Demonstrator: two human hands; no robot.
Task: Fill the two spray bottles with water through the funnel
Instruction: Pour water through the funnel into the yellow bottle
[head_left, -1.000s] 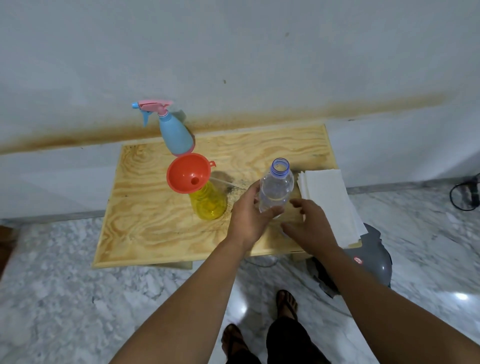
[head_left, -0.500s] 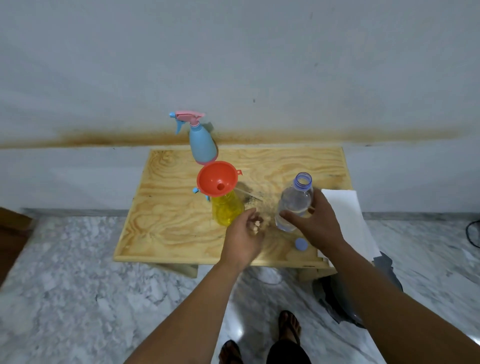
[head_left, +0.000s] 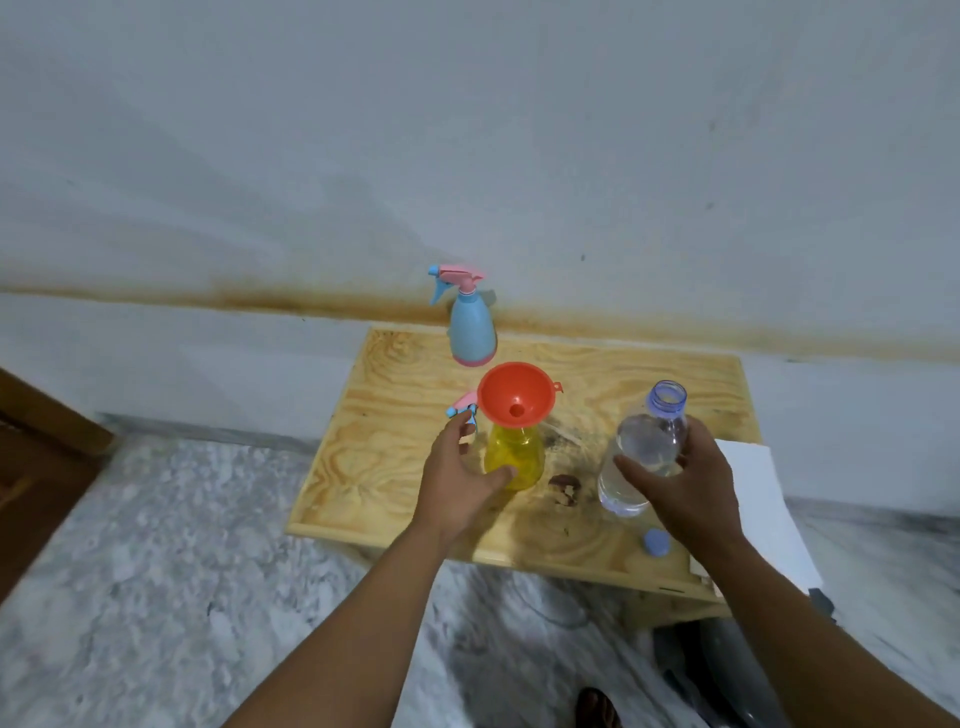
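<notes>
Pale wall with a rusty stain band, marble floor, small wooden table (head_left: 395, 499) against the wall. White paper sheets (head_left: 763, 514) at the table's right edge. Blue spray bottle (head_left: 471, 327) upright at the back, sprayer on. Clear water bottle (head_left: 641, 457) uncapped, upright, gripped round the middle by right hand (head_left: 691, 483). Yellow bottle (head_left: 514, 457) left of it, orange funnel (head_left: 514, 392) seated in its neck, mouth up. Left hand (head_left: 457, 478) cupped open round the yellow bottle's left side, thumb touching. Loose blue cap (head_left: 655, 542) near the front edge. Likely next: tip water bottle leftward over the funnel; right hand nearer
</notes>
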